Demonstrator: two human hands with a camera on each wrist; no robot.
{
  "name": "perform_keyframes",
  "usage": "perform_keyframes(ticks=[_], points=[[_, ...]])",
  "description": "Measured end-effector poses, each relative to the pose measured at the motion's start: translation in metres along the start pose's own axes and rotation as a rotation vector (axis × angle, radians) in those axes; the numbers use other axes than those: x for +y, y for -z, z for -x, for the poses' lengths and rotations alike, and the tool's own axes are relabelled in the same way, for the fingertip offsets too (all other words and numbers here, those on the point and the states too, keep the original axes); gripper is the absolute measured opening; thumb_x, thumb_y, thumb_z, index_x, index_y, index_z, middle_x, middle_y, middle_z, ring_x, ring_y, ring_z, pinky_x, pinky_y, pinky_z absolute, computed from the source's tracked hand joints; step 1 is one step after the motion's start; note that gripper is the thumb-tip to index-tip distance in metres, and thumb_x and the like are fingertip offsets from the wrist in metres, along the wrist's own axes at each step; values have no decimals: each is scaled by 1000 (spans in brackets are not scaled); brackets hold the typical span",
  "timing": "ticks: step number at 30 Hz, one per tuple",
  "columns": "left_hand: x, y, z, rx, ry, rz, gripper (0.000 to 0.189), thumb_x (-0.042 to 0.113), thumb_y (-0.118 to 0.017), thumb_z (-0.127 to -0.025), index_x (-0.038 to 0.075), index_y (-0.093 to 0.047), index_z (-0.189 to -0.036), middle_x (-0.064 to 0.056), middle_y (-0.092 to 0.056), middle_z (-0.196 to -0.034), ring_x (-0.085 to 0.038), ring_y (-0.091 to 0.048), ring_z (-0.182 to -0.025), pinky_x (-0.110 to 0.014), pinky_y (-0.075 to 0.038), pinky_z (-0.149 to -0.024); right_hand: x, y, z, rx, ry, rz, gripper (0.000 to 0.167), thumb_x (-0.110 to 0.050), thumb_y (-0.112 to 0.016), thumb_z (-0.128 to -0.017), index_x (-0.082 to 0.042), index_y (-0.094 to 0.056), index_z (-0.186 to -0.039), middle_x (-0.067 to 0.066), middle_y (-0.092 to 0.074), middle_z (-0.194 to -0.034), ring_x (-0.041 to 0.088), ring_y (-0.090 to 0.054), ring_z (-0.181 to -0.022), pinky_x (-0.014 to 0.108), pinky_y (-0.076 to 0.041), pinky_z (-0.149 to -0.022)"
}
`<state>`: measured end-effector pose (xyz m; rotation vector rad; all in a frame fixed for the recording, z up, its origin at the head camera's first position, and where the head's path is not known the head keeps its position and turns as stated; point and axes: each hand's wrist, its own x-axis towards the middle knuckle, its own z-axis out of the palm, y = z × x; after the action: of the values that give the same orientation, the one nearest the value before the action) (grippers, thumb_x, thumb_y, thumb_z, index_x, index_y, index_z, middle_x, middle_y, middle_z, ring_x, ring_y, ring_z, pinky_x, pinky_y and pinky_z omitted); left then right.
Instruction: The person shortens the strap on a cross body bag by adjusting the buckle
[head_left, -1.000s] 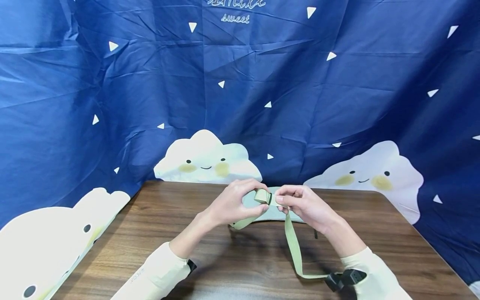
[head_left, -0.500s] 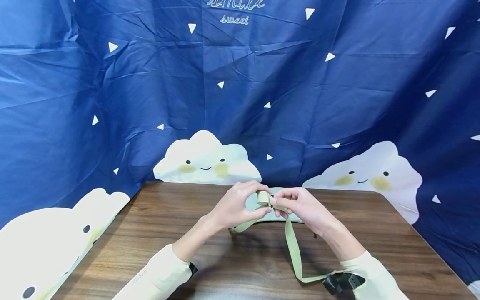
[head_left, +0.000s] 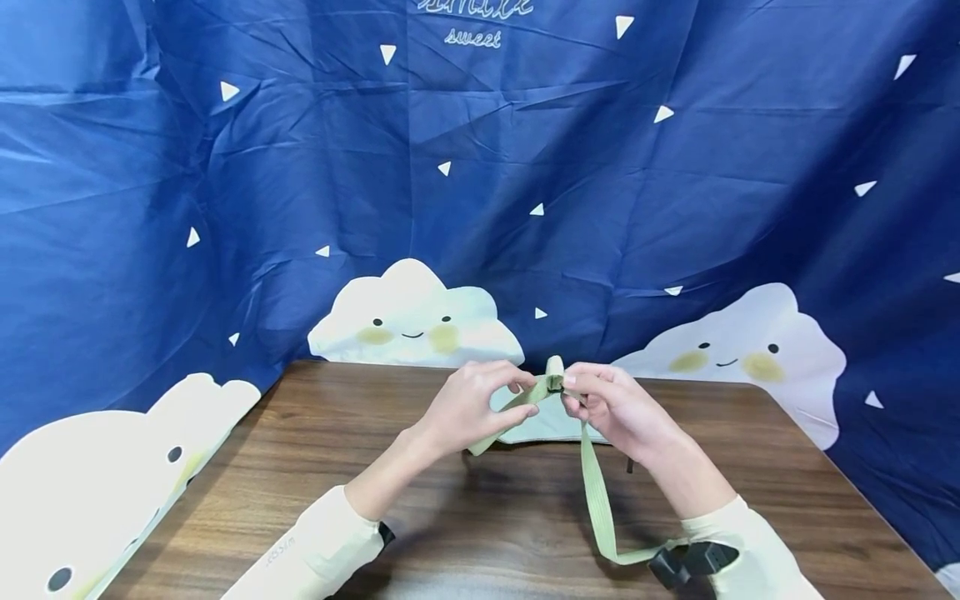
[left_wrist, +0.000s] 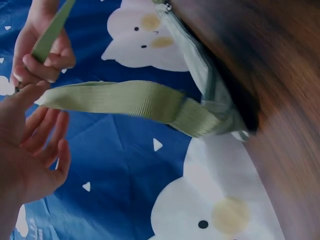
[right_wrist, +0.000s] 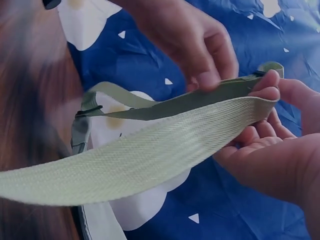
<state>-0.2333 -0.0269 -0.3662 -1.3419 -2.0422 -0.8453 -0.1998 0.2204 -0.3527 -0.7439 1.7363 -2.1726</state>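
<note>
My right hand [head_left: 618, 408] pinches a pale green webbing strap [head_left: 596, 492] beside a small dark slider buckle [head_left: 555, 383], where the strap stands up in a short loop. Left of it, my left hand [head_left: 468, 408] holds the stretch of strap running down to a light green zipped bag [head_left: 543, 429], thumb and index finger at its edges. That stretch, a ribbed green band [left_wrist: 130, 100], reaches the bag's corner in the left wrist view. A long free length [right_wrist: 125, 150] hangs from my right hand. The hands partly hide the bag.
The bag lies near the back of a brown wood-grain table [head_left: 337, 467]. Behind hangs a blue cloth [head_left: 480, 208] with white clouds and triangles. A black device [head_left: 690, 562] sits at the right sleeve, and the strap's lower end reaches it.
The strap loop has shifted right and now stands upright at the right fingertips, out of the left hand's grasp. The left hand now holds the strap portion leading to the bag.
</note>
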Motion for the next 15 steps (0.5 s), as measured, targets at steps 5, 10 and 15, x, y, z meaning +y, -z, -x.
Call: perform_keyframes(ticks=[5, 10, 15], points=[[-8, 2, 2, -89, 23, -70, 25, 27, -82, -89, 15, -76, -110, 8, -72, -98, -8, -66, -85, -28, -50, -81, -6, 8, 3, 15, 41, -101, 34, -4, -42, -106, -10, -70, -88, -2, -57, -71, 11, -47, -64, 24, -37, -71], [-13, 7, 3, -131, 20, -75, 22, 23, -80, -90, 14, -76, -110, 8, -72, -97, -7, -67, -84, -26, -51, -75, -7, 12, 3, 23, 66, -163, 37, -2, -39, -105, -10, -70, -86, -2, -58, -70, 9, -50, -63, 22, -37, -68], [-15, 12, 1, -142, 23, -112, 17, 20, -79, -90, 17, -76, -106, 10, -71, -92, -4, -65, -80, -24, -50, -71, -8, 14, 3, 21, 80, -225, 38, 0, -38, -105, -9, -68, -84, 0, -57, -69, 10, -49, -65, 23, -37, -67]])
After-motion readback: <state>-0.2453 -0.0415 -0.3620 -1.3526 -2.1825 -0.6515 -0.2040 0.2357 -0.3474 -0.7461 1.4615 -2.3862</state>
